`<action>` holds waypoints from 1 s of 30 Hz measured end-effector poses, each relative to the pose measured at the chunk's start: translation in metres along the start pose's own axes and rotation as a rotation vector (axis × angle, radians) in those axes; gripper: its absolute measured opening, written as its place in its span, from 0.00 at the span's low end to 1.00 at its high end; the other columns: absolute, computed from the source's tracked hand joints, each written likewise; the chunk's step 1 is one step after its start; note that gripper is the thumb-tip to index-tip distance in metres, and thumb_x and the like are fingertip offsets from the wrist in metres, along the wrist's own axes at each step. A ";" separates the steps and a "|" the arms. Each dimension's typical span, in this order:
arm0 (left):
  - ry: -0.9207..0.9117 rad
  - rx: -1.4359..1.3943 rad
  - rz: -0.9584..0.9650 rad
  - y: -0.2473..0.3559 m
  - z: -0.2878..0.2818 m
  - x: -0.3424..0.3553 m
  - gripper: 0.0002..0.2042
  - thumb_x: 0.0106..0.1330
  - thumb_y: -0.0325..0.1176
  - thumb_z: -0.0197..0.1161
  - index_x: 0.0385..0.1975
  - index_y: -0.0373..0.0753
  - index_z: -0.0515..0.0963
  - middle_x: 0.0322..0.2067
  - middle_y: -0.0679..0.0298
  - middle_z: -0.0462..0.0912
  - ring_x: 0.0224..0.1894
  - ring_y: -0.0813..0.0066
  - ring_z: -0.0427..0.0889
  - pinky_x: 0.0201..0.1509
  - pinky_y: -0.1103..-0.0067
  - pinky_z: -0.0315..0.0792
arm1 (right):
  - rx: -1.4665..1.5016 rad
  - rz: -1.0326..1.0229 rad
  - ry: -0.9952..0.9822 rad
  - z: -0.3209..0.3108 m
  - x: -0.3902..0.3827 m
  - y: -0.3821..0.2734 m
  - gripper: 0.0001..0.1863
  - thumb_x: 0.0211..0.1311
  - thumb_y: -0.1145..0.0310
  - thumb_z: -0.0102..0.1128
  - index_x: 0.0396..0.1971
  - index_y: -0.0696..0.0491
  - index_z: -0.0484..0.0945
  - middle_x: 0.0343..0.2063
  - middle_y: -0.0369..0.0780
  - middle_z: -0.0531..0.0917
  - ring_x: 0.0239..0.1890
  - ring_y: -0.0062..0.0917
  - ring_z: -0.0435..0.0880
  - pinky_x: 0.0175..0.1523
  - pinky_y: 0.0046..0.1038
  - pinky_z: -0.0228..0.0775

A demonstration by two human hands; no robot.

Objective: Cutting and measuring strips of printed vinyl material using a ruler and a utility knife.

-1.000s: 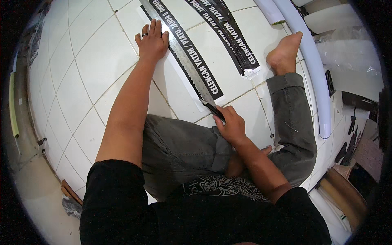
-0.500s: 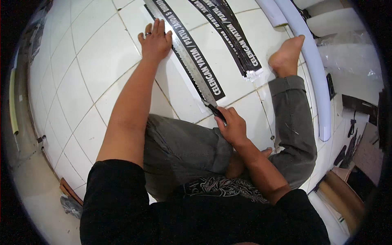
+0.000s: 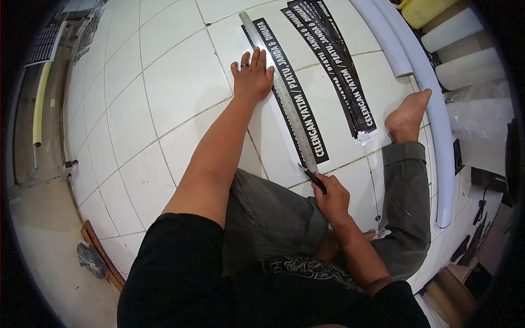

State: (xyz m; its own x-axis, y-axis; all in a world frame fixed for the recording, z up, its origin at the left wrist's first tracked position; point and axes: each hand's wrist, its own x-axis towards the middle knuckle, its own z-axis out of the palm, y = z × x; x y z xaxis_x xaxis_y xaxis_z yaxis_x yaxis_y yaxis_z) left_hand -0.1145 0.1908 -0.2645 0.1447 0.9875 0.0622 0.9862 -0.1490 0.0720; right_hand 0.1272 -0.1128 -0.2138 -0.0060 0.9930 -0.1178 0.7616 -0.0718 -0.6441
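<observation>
My left hand lies with fingers spread, pressing on a long steel ruler laid along a black strip with white lettering on white paper. My right hand grips a black box cutter, its tip at the near end of the ruler and strip. To the right of these lies a loose pile of similar black printed strips, their near ends gathered together.
I sit on white floor tiles, my bare right foot beside long white rolls. More rolls stand along the right side, with dark tools beyond. At the left are wooden pieces and a grey plastic bag.
The camera's view has shifted, so the strips, hands and floor sit lower and farther right in the picture. Both hands keep their places on the ruler and box cutter.
</observation>
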 end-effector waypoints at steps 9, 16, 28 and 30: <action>-0.030 -0.006 -0.012 0.003 0.000 0.001 0.30 0.78 0.52 0.35 0.76 0.45 0.54 0.77 0.63 0.53 0.78 0.58 0.51 0.75 0.50 0.44 | 0.008 -0.035 0.025 0.000 0.000 0.002 0.18 0.57 0.69 0.71 0.49 0.50 0.83 0.30 0.41 0.81 0.31 0.38 0.84 0.36 0.35 0.76; 0.072 -0.001 0.011 0.001 0.004 -0.001 0.30 0.77 0.50 0.39 0.74 0.43 0.58 0.75 0.64 0.58 0.76 0.59 0.56 0.72 0.50 0.46 | -0.011 -0.048 0.035 0.001 -0.001 0.001 0.18 0.58 0.69 0.71 0.49 0.49 0.83 0.30 0.41 0.81 0.31 0.38 0.84 0.36 0.35 0.76; -0.142 0.057 0.029 -0.009 -0.011 0.014 0.37 0.73 0.61 0.42 0.76 0.44 0.54 0.77 0.61 0.53 0.76 0.52 0.55 0.71 0.47 0.54 | -0.049 0.034 -0.029 -0.002 0.003 -0.005 0.16 0.60 0.63 0.69 0.49 0.48 0.84 0.29 0.41 0.80 0.32 0.38 0.83 0.37 0.37 0.76; -0.294 0.063 0.051 0.003 -0.035 0.021 0.49 0.63 0.71 0.54 0.76 0.41 0.54 0.77 0.58 0.51 0.77 0.50 0.54 0.71 0.47 0.56 | -0.043 0.037 -0.009 -0.003 0.000 0.000 0.16 0.60 0.63 0.69 0.49 0.48 0.84 0.29 0.41 0.80 0.32 0.38 0.83 0.37 0.37 0.76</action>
State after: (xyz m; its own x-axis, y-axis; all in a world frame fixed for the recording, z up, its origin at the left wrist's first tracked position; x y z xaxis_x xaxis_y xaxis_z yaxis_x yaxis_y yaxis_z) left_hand -0.1118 0.2089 -0.2281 0.2017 0.9528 -0.2270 0.9789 -0.2039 0.0141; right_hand 0.1288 -0.1125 -0.2114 0.0168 0.9889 -0.1477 0.7887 -0.1039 -0.6060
